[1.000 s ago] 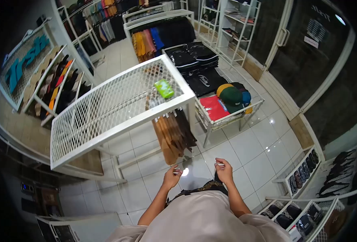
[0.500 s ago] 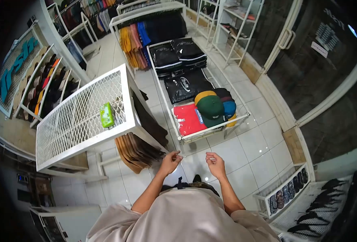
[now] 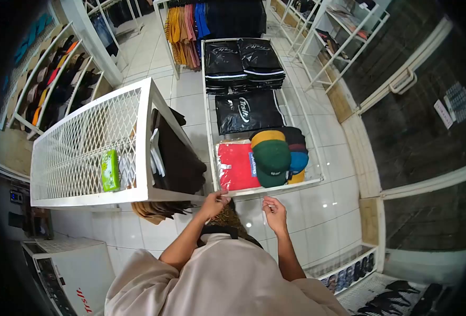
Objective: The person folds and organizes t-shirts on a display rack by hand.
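Observation:
My left hand (image 3: 213,205) is at the front left corner of a low white-framed display table, its loosely bent fingertips right at the white front rim (image 3: 243,191). My right hand (image 3: 276,215) hovers before the same rim, farther right, with fingers half curled and nothing visible in them. Just behind the rim lies a red shirt in clear plastic (image 3: 238,167). Beside it sit a green cap with a yellow top (image 3: 271,160) and a blue and dark cap (image 3: 297,152). Farther back is a black bagged garment with white lettering (image 3: 246,113).
Close on my left stands a white mesh-topped rack (image 3: 75,158) bearing a green packet (image 3: 110,170), with dark clothes (image 3: 177,152) hanging below. Stacked black packages (image 3: 243,63) fill the table's far end. Glass doors (image 3: 428,116) line the right; a sandal rack (image 3: 349,274) stands low right.
My view has moved forward and turned, so the table is nearer. My left hand has come to its front rim, and the mesh-topped rack now stands closer beside me.

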Demonstrator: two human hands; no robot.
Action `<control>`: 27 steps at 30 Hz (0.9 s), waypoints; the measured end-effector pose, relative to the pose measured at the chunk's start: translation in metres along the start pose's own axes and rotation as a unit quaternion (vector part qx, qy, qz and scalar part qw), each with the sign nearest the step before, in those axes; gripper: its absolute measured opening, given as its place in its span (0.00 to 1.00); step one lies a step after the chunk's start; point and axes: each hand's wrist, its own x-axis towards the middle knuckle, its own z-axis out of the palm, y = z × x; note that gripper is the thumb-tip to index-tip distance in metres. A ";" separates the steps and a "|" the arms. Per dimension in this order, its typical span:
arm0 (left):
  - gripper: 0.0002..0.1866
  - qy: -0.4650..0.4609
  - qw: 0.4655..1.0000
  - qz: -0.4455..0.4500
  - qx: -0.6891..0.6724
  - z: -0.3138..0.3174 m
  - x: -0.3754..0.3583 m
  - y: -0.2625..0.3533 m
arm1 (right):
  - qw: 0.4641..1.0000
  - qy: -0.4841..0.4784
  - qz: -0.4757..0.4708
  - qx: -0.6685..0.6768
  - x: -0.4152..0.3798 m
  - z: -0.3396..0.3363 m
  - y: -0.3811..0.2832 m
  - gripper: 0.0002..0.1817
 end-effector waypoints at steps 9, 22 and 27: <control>0.22 0.057 0.997 0.005 -0.061 -0.008 0.126 0.070 | 0.994 0.001 -0.033 -0.100 0.104 -0.054 -0.037 0.15; 0.26 0.158 0.984 -0.082 0.003 0.010 0.278 0.076 | 0.992 -0.113 0.011 -0.058 0.332 -0.033 -0.038 0.13; 0.30 0.189 0.973 -0.133 0.019 0.012 0.374 0.006 | 0.976 -0.153 -0.036 -0.148 0.462 -0.015 -0.004 0.12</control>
